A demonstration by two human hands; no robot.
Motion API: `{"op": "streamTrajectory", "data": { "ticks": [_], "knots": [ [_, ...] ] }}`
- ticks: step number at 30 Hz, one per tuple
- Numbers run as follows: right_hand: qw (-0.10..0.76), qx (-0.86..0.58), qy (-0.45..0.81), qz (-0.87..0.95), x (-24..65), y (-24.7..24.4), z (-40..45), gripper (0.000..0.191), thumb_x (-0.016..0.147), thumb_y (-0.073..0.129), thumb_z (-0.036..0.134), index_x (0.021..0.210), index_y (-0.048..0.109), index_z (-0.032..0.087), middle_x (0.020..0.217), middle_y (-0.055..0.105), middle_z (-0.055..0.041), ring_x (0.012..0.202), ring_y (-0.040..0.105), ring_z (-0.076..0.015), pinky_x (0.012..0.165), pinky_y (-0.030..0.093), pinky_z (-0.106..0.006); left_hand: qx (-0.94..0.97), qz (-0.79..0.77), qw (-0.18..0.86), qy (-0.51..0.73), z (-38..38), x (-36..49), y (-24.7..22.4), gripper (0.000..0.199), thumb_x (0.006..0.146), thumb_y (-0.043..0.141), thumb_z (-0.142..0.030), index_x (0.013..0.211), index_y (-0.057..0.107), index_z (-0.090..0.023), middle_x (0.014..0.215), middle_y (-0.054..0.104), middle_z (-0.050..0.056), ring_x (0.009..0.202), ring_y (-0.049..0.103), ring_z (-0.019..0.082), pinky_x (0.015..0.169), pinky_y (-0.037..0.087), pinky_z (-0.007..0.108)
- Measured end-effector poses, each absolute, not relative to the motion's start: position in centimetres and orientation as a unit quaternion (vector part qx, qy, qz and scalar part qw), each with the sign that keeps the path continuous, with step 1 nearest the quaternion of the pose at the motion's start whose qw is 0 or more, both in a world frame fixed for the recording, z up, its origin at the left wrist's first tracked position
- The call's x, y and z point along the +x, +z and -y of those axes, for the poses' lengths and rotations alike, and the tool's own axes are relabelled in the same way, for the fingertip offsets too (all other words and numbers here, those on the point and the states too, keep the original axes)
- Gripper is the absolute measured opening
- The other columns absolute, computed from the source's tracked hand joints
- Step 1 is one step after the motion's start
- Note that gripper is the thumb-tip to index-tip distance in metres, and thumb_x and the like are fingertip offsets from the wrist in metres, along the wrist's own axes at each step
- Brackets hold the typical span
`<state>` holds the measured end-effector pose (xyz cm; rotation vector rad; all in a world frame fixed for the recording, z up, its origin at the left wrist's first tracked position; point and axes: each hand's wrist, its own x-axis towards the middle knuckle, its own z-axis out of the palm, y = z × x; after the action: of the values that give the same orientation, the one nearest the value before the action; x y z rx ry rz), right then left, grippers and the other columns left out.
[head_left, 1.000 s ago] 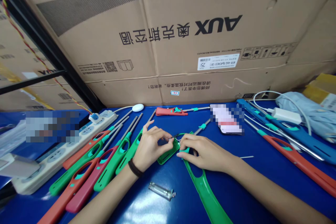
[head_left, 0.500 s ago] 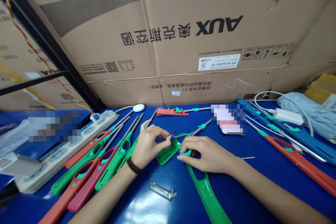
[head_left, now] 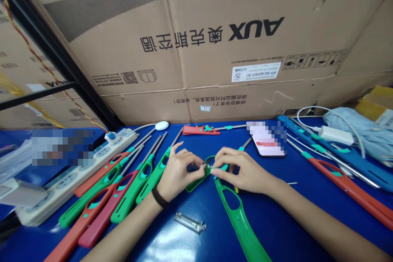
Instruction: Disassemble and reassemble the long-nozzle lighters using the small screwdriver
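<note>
My left hand (head_left: pixel 181 168) is pinched closed on a small dark part, mostly hidden by the fingertips, with a thin light wire (head_left: pixel 210 166) beside it. My right hand (head_left: pixel 242 170) has its fingers closed around a teal plastic piece (head_left: pixel 226 167), its fingertips at the wire. Below the right hand lies a green lighter handle half (head_left: pixel 245 227), hollow side up. Another green handle half (head_left: pixel 195 185) lies partly hidden behind my left hand. A metal lighter tube (head_left: pixel 246 143) extends behind the right hand. Nearer to me is a clear fuel tank (head_left: pixel 189 223).
Several long lighters, including a crimson one (head_left: pixel 107 213), lie left beside a power strip (head_left: pixel 76 176). A red lighter (head_left: pixel 201 130) lies at the back. A phone (head_left: pixel 267 141), an orange lighter (head_left: pixel 346 184) and blue lighters (head_left: pixel 346 159) are on the right. A cardboard box (head_left: pixel 196 69) stands behind.
Both hands have drawn closer together, with the right fingertips now raised to the wire near the left ones. The dark part in the left hand is now less visible.
</note>
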<state>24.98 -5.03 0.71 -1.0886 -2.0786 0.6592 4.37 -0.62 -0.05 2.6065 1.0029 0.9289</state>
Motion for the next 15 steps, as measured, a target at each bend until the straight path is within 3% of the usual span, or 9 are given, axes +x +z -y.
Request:
{"op": "streamTrajectory", "data": {
  "ticks": [6,11,15],
  "knots": [
    [0.417,-0.505,0.385,0.650,25.3,-0.1,3.6,0.024,0.081,0.060,0.040,0.093,0.068,0.022,0.083,0.068,-0.0020,0.055,0.063,-0.0124,0.056,0.054,-0.027,0.881,-0.340,0.091,0.317,0.7,4.5,-0.1,0.006,0.075,0.066,-0.023,0.070,0.067,-0.023,0.062,0.066,-0.007,0.061,0.060,0.012,0.107,0.021,0.050],
    [0.406,-0.499,0.405,0.650,25.5,-0.6,3.3,0.028,0.083,0.057,0.037,0.105,0.063,0.020,0.082,0.072,-0.0028,0.074,0.068,-0.0178,0.067,0.054,-0.032,0.878,-0.341,0.088,0.324,0.9,4.5,-0.1,0.006,0.075,0.066,-0.023,0.069,0.066,-0.023,0.062,0.066,-0.007,0.062,0.060,0.012,0.108,0.020,0.049],
    [0.401,-0.503,0.352,0.680,25.5,-0.6,3.3,0.019,0.083,0.058,0.035,0.095,0.065,0.020,0.086,0.072,-0.0027,0.083,0.067,-0.0190,0.075,0.050,-0.032,0.879,-0.335,0.082,0.330,1.0,4.5,-0.1,0.006,0.076,0.067,-0.024,0.070,0.066,-0.024,0.063,0.066,-0.008,0.062,0.060,0.012,0.108,0.019,0.049]
  ]
}}
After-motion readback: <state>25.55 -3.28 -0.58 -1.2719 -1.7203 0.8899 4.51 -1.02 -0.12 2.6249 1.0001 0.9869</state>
